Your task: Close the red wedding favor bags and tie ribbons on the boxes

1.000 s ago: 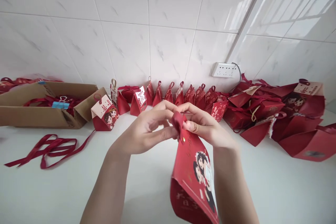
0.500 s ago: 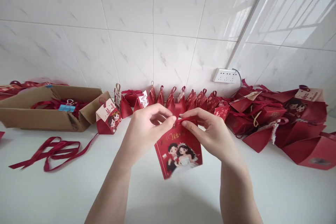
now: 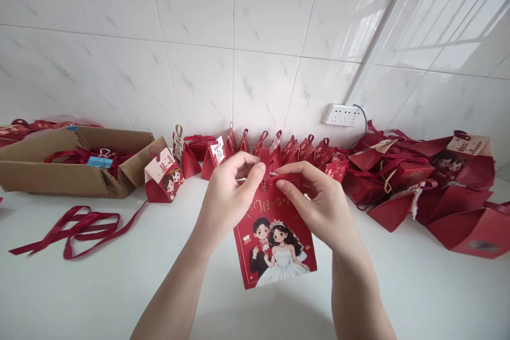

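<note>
Red folded-card box (image 3: 279, 244): turned since a second ago, printed front now presented; held above the white desk (image 3: 223, 292), lower centre of frame.
Left hand (image 3: 235, 188): red ribbon loop (image 3: 265, 158) apparently pinched by fingers.
Right hand (image 3: 321, 199): box top pinched between thumb and fingers.
Box top: judged better exposed for handling.

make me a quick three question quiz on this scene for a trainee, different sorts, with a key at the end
1. True or false: the left hand and the right hand are both at the top end of the red box with the couple print.
2. Multiple choice: what colour is the binder clip in the cardboard box? a) yellow b) blue c) green
3. Fill in: the white power strip by the wall is on the person's ____ side.

Key
1. True
2. b) blue
3. right
</note>
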A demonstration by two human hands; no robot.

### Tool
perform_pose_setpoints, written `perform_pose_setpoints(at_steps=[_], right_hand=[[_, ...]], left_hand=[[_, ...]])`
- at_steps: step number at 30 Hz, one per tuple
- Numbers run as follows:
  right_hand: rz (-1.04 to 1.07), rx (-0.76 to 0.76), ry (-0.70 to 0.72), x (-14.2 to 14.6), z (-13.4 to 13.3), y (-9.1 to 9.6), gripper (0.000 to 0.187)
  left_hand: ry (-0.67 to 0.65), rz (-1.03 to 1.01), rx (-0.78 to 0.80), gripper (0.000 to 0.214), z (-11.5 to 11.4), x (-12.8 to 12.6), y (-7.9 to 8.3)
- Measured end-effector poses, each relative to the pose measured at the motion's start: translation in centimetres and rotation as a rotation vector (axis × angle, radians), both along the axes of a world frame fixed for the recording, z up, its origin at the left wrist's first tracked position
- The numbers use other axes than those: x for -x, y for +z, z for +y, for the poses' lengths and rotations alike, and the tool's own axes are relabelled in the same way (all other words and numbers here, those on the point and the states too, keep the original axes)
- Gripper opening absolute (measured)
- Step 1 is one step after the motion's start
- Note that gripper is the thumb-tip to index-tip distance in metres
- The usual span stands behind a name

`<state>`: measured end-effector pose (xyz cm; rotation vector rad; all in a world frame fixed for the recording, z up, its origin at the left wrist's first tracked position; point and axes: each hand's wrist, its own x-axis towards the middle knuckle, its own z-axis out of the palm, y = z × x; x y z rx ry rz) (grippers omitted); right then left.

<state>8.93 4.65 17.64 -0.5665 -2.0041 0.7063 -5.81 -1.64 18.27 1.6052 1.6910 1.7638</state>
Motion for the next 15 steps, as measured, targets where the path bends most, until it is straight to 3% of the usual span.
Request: perform_pose_setpoints(at_steps=[7, 15], right_hand=[[0.002, -0.403, 0.035, 0.25, -0.01, -0.16, 0.019], [-0.074, -0.455, 0.069, 0.20, 0.23, -0.37, 0.027]], left_hand=[[0.043, -0.016, -0.080, 0.015, -0.06, -0.26, 0.13], [0.063, -0.004, -0.090, 0.014, -0.13, -0.42, 0.06]])
